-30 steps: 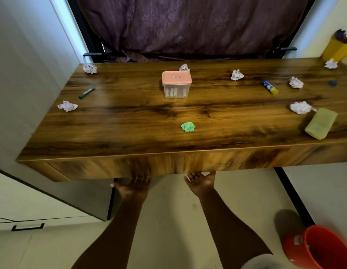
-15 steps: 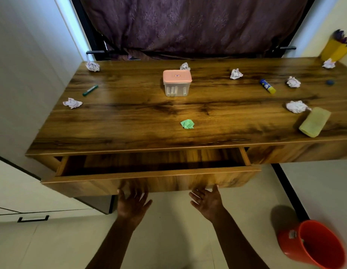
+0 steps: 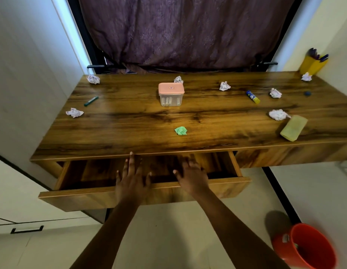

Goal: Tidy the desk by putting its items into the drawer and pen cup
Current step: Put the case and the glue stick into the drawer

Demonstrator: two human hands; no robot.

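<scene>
The wooden desk (image 3: 129, 133) has its drawer (image 3: 91, 199) pulled out at the front, and it looks empty. My left hand (image 3: 131, 179) and my right hand (image 3: 190, 175) hover flat over the open drawer with fingers spread, holding nothing. On the desk lie a clear box with a pink lid (image 3: 171, 94), a green marker (image 3: 91, 101), a blue and yellow glue stick (image 3: 253, 97), a yellow-green case (image 3: 293, 128), a small blue object (image 3: 307, 93) and a green paper ball (image 3: 180, 130). A yellow pen cup (image 3: 312, 65) stands at the far right corner.
Several crumpled white paper balls, one of them (image 3: 74, 112) at the left and another (image 3: 278, 114) at the right, lie scattered over the desk. An orange bucket (image 3: 308, 247) stands on the floor at the lower right. A white cabinet (image 3: 19, 210) sits left of the drawer.
The drawer has gone from shut to pulled out. Both hands have come up from under its front and now hover over the open drawer.
</scene>
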